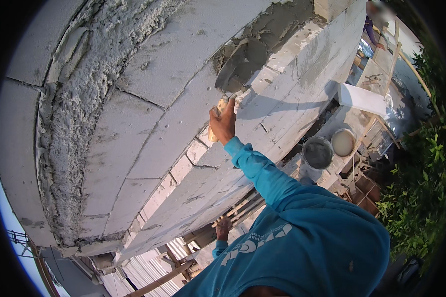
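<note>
Currently: right hand [223, 120] on trowel [233, 72], at wall edge

I've got the right hand clenched round the trowel's pale handle [213, 134], arm fully reached out. Blade, smeared grey, sits against wet mortar [290, 22] on the block wall [183, 126], right beside its sunlit edge. Left hand [223, 228] is lower, near some wooden slats [243, 210], well apart from the trowel; can't tell from my end if it grips anything. Beyond the wall's shaded face I see a bucket of grey mix [317, 152] just beside a bucket with pale contents [343, 142]; white slab [362, 100] near them. Rough mortar band [77, 133] runs along the wall's far side. Co-worker [370, 29] past the wall's distant end.
</note>
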Demonstrator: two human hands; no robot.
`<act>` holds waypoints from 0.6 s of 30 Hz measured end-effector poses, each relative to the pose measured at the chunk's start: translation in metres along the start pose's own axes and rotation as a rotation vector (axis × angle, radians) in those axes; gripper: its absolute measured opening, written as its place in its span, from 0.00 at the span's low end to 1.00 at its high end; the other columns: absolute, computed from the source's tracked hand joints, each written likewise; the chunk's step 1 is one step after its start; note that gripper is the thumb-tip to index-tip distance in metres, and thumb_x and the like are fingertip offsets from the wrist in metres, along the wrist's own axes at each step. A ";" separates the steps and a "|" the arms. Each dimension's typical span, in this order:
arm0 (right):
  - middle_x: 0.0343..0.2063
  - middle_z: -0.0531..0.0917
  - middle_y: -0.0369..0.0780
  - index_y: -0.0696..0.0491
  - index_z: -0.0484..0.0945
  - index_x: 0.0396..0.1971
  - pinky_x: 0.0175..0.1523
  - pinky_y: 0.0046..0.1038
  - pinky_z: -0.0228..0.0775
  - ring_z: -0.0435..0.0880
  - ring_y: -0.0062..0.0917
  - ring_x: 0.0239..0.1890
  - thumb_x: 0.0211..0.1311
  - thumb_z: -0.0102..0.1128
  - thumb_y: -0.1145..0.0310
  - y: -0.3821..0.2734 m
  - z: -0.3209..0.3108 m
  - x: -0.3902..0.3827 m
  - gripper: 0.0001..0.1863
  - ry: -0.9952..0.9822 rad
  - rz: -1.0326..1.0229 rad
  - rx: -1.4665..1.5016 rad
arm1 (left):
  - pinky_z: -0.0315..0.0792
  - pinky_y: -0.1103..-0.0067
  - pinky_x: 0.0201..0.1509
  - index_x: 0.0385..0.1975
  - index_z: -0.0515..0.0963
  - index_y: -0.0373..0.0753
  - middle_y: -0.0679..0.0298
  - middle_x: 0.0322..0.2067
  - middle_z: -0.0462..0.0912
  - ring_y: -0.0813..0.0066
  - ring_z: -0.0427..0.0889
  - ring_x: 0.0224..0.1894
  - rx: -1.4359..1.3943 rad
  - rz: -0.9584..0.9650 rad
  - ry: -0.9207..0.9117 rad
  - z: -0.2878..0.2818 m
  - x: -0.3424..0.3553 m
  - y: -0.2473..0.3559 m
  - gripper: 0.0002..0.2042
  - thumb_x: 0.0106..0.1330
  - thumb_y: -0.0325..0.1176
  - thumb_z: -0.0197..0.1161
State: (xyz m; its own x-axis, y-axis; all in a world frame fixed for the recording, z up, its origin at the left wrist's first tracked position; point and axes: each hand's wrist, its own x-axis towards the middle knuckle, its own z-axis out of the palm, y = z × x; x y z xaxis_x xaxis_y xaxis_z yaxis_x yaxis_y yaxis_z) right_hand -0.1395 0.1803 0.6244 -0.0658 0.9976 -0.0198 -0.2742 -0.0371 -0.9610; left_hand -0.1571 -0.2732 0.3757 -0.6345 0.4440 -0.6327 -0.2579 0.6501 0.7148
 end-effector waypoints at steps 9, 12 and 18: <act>0.31 0.75 0.51 0.57 0.55 0.46 0.27 0.39 0.75 0.81 0.40 0.22 0.55 0.60 0.76 -0.011 -0.021 -0.014 0.25 -0.163 -0.190 0.013 | 0.68 0.73 0.60 0.51 0.78 0.32 0.54 0.51 0.80 0.65 0.78 0.52 0.281 0.082 -0.119 0.017 0.016 0.043 0.21 0.66 0.43 0.59; 0.28 0.75 0.46 0.57 0.56 0.46 0.21 0.33 0.76 0.80 0.31 0.18 0.57 0.59 0.76 -0.008 -0.041 0.004 0.22 -0.156 0.042 0.239 | 0.69 0.74 0.58 0.54 0.75 0.31 0.53 0.53 0.79 0.65 0.78 0.53 0.298 0.137 -0.155 0.027 0.019 0.070 0.23 0.67 0.43 0.58; 0.27 0.73 0.42 0.60 0.55 0.53 0.17 0.30 0.73 0.76 0.24 0.15 0.59 0.57 0.77 -0.005 -0.037 0.056 0.26 -0.072 0.145 0.354 | 0.77 0.74 0.44 0.52 0.77 0.34 0.59 0.44 0.82 0.69 0.81 0.46 0.320 0.276 -0.136 0.001 -0.006 0.040 0.21 0.65 0.43 0.60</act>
State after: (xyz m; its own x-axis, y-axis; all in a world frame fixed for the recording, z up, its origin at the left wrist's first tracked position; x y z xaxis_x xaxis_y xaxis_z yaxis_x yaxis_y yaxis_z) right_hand -0.1060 0.2381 0.6176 -0.1919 0.9745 -0.1165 -0.5702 -0.2073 -0.7949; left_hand -0.1629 -0.2488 0.4079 -0.5408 0.6908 -0.4799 0.1596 0.6445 0.7478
